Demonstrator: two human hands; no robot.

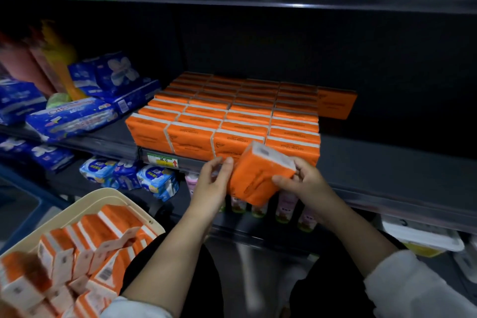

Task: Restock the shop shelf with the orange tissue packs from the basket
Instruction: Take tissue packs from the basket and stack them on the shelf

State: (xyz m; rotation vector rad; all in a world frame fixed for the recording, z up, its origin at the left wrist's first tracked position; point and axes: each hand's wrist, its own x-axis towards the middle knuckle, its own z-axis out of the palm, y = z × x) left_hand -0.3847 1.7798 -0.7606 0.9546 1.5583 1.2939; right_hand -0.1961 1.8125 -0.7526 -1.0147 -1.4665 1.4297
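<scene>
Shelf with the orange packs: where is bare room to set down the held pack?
Bare shelf for the held pack lies right of the orange block, in front of and beyond the lone pack. A narrow strip separates the block from the blue packs. The block is tightly packed.

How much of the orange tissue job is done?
Partly done. Rows of orange packs already fill the middle of the shelf. Right now the left hand and right hand grip the held pack just in front of those rows. Left to do: the basket holds plenty of spare packs, and bare shelf shows to the right of the rows.
</scene>
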